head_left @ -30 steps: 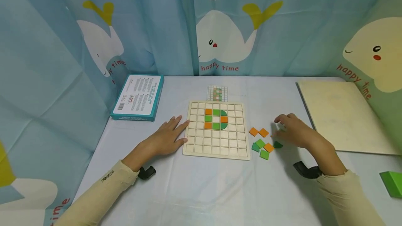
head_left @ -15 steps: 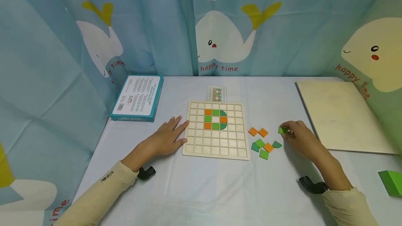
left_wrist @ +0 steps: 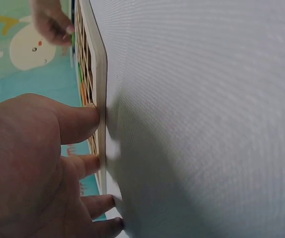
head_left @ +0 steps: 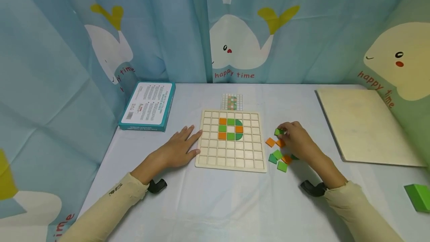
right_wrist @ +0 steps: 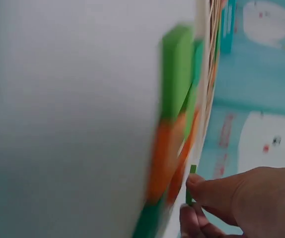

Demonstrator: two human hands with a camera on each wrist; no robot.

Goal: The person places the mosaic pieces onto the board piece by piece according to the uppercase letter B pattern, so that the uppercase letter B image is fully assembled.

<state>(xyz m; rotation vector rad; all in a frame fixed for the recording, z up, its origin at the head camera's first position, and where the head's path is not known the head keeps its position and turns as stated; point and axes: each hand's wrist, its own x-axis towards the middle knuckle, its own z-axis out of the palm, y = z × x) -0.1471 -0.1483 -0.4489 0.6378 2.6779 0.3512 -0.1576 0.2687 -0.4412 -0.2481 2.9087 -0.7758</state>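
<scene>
A pale wooden grid board [head_left: 231, 154] lies mid-table, with orange, light green and dark green tiles set in its upper middle as a D-like ring. My left hand [head_left: 179, 148] lies spread at the board's left edge; in the left wrist view the thumb and a finger touch that edge. My right hand [head_left: 297, 140] pinches a light green square tile [head_left: 278, 132] between thumb and fingers, right of the board. The right wrist view shows this green tile [right_wrist: 192, 169] edge-on. Below the hand lie loose tiles, among them an orange one [head_left: 270, 142] and a light green one [head_left: 282, 166].
A small printed pattern card [head_left: 231, 101] lies behind the board. A teal and white box [head_left: 147, 105] stands at the back left. A large pale panel [head_left: 367, 124] lies at the right, with a green block [head_left: 417, 197] near the right edge. Curtains [head_left: 183, 29] enclose the table.
My right hand has picked up a light green tile from beside the loose tiles and carried it left, toward the board. The left hand has stayed at the board's edge.
</scene>
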